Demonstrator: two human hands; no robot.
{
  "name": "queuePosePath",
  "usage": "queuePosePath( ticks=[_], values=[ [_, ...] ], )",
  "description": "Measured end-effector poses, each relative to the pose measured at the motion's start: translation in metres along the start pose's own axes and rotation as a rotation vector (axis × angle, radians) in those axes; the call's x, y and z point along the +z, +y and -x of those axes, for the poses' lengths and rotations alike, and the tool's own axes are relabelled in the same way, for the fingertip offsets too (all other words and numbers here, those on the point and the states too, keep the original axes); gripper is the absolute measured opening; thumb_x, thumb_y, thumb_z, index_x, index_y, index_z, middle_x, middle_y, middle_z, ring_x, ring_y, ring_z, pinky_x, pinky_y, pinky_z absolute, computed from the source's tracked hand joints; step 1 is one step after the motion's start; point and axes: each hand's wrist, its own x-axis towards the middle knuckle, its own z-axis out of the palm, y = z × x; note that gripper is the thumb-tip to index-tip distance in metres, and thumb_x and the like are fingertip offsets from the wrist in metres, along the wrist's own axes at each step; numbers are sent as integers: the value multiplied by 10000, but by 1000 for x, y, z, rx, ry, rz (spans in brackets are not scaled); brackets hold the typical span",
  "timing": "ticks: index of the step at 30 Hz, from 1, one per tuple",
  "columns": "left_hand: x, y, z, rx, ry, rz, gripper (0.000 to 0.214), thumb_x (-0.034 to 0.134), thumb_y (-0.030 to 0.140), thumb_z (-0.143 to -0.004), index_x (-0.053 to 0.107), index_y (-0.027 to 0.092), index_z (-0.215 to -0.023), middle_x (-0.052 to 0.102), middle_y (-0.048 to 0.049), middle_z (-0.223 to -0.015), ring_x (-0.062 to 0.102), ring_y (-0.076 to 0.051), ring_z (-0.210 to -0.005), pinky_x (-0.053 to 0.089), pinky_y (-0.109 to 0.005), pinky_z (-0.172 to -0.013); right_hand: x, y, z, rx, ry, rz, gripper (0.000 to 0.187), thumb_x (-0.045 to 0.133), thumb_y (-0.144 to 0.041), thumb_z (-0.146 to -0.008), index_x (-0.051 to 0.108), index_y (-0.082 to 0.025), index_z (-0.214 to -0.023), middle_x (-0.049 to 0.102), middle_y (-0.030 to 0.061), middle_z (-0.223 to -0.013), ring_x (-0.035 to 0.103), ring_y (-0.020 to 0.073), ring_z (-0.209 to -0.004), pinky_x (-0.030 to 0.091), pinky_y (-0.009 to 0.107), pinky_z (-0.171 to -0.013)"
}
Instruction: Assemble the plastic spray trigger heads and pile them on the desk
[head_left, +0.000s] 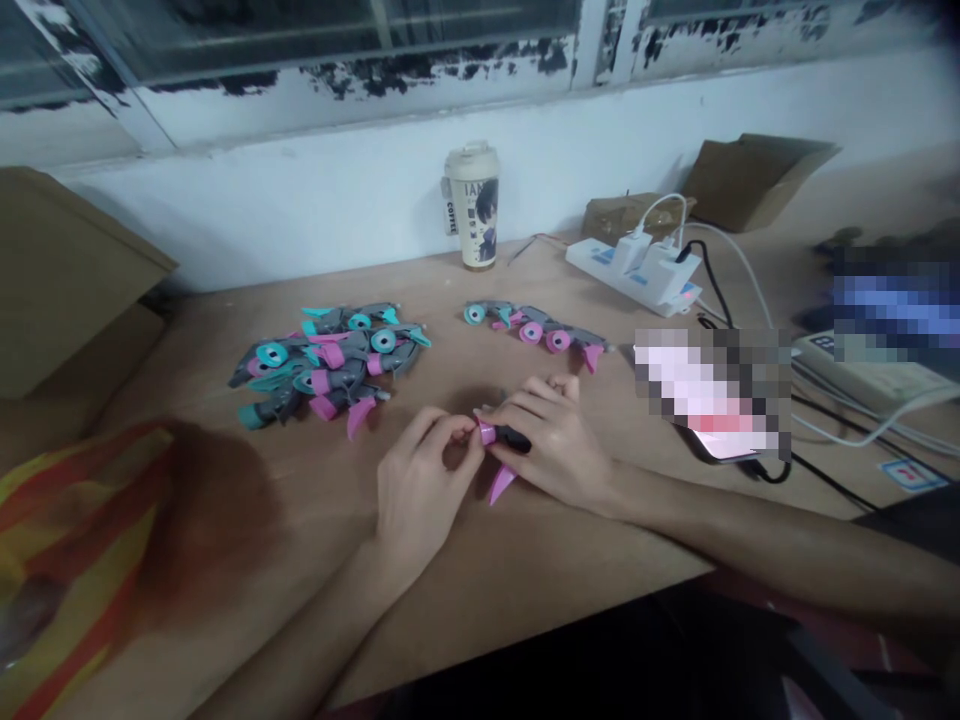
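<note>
Near the front middle of the table, a small pink-and-grey plastic toy piece (488, 433) with a pink fin-like part hanging below is held between both hands. My right hand (551, 435) is closed around its dark grey body, and the fingers partly cover it. At its pink end, my left hand (427, 475) pinches with thumb and forefinger. To the left lies a heap of similar grey toy pieces (337, 365) with teal or pink round parts and fins. Beyond my hands, a short row of the same kind of pieces (536, 332) runs toward the right.
A lidded cup (480, 210) stands by the wall. Right of it are a white power strip (630, 275) with plugs and cables, and a phone (705, 400) with its screen lit. Cardboard boxes (67, 280) and a red-and-yellow bag (75, 540) occupy the left side.
</note>
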Motion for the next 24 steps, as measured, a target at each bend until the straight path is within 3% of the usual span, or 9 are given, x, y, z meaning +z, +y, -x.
queuePosePath(
  ticks=[8,12,16,20,24],
  values=[
    [2,3,3,114,43,-303,196,498,264,-866,640,189,-754,608,-6,-727,559,-132,-637,338,-242,-529,2,-1,-1,12,-12,2,95,581,-235,-830,652,-206,-886,677,4,-810,527,172,-834,252,346,-748],
    [-3,-11,-6,97,132,-363,158,509,236,-847,628,175,-762,606,-25,-770,576,-148,-691,356,-244,-545,-3,0,-4,149,50,-99,136,638,-325,-804,665,-220,-887,699,-1,-833,566,166,-795,288,354,-772],
    [-12,-28,-18,-75,167,-67,184,497,305,-863,619,182,-803,584,-13,-772,567,-137,-684,426,-246,-603,-7,9,-6,355,126,-334,287,712,-412,-711,666,-262,-951,695,-3,-870,603,175,-792,387,362,-798],
    [-14,-28,-24,-289,52,482,269,512,420,-845,626,177,-858,544,11,-680,544,-110,-579,475,-227,-543,-1,18,-6,469,93,-678,383,732,-417,-674,653,-265,-1016,684,15,-946,619,172,-853,478,341,-784],
    [-14,-18,-25,-327,-50,654,270,544,405,-827,611,162,-729,509,23,-639,497,-80,-516,457,-195,-494,4,17,-7,504,3,-834,427,739,-420,-657,648,-247,-1037,689,23,-936,624,166,-855,496,348,-800]
  ],
)
